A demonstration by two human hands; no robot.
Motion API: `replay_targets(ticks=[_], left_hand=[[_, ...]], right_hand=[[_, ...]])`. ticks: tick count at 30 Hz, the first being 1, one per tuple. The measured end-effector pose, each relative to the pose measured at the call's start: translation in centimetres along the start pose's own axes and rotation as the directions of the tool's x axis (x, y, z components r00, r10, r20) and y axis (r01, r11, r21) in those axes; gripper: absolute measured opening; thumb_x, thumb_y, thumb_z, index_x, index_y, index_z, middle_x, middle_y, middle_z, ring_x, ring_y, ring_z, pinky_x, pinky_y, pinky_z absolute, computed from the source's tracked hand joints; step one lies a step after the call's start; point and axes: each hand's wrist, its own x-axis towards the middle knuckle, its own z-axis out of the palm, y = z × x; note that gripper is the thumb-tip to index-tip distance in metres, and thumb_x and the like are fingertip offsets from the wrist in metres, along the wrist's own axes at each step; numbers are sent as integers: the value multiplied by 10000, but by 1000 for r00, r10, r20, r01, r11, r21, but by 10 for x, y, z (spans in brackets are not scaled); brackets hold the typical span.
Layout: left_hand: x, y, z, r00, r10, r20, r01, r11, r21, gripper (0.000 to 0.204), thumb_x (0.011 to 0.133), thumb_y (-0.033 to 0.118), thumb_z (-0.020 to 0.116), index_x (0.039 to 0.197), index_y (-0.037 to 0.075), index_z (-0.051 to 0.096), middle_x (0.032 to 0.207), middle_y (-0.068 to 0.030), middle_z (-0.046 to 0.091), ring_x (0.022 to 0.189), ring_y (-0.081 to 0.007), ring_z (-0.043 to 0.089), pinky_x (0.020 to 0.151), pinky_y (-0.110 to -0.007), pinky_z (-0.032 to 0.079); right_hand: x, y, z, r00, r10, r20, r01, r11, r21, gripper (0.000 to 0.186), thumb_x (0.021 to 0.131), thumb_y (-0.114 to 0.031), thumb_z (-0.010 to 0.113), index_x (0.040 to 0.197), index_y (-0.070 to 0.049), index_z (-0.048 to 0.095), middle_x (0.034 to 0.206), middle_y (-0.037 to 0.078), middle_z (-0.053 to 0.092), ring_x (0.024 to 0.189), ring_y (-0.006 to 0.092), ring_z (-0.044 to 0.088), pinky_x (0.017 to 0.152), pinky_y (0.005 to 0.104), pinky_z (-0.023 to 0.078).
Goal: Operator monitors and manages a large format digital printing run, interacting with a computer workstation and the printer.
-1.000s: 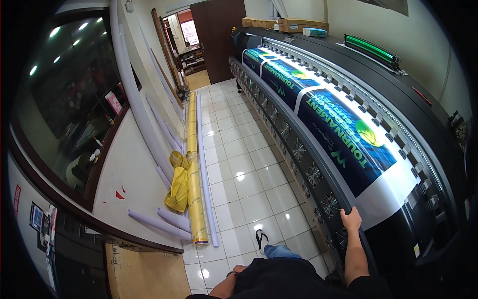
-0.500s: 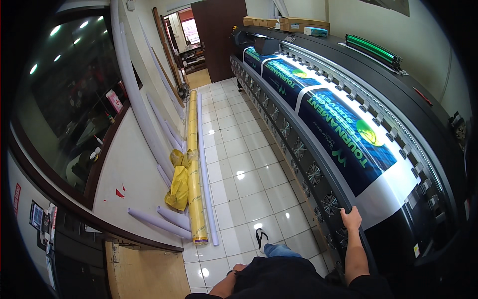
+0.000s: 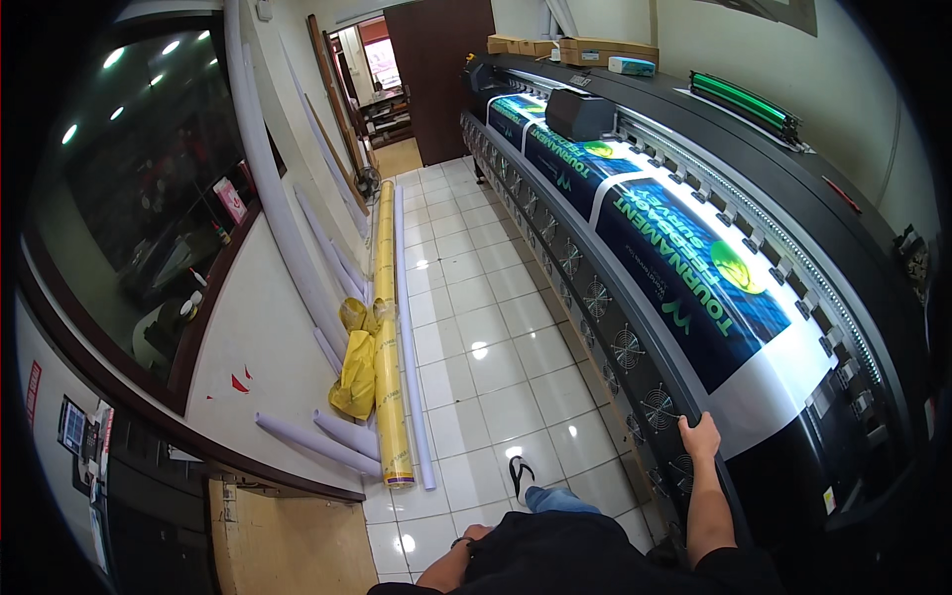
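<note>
At the right, a large-format printer runs away from me along the room. My right hand is curled over the edge of its black front fan rail. Glossy banner sheet, dark blue with green lettering and a yellow-green ball, lies over the sloping bed; its near end is blank white. The black print carriage sits over the far part of the sheet. My left hand rests against my body at the lower edge, its fingers hidden by my dark shirt.
Left along the wall lie a long yellow-wrapped roll, a crumpled yellow wrapper and several pale tubes. A glazed window stands beyond them. Cardboard boxes and a green-and-black cartridge sit on the printer's top.
The print carriage has slid along its track toward me, from the far end to over the banner. My hands have stayed in place.
</note>
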Motion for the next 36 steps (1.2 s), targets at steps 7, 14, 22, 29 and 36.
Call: replay_targets(ticks=[7,14,22,29,36], left_hand=[[4,-11,1,996,-85,-37,82,994,-73,526,887,457,493,1034,-11,683,1096,-230,660,1082,-365,611,939,-400,456],[6,-15,1,995,-92,-22,89,990,-109,515,879,450,519,1021,-14,692,1085,-236,664,1070,-357,619,931,-396,459],[7,-16,2,995,-90,-38,84,986,-145,533,871,466,536,1030,-19,688,1081,-231,669,1062,-356,622,929,-393,461],[3,-15,1,991,-128,-44,116,973,-201,522,859,455,576,1022,-27,693,1059,-210,684,1011,-323,646,893,-381,479],[6,-13,4,994,-96,-51,86,981,-172,554,850,490,584,1008,-28,698,1024,-216,690,1011,-327,645,886,-390,477]], right_hand=[[-1,-6,-2,1000,-7,11,7,1000,11,586,808,-495,603,1073,25,554,1056,245,632,1002,412,609,876,469,480],[2,-1,4,1000,-6,-2,6,1000,17,583,802,-493,606,1065,25,553,1056,245,630,1000,414,607,872,471,479],[1,-4,1,1000,-1,-6,1,1000,24,566,800,-485,606,1038,27,563,1046,249,633,995,418,609,873,472,477],[0,-5,0,1000,6,16,-6,1000,22,599,801,-491,599,1082,37,560,1081,254,627,1017,416,604,888,466,475],[3,4,11,999,-12,-51,13,1000,25,561,796,-483,612,1034,23,560,1052,233,631,986,410,610,867,481,481]])
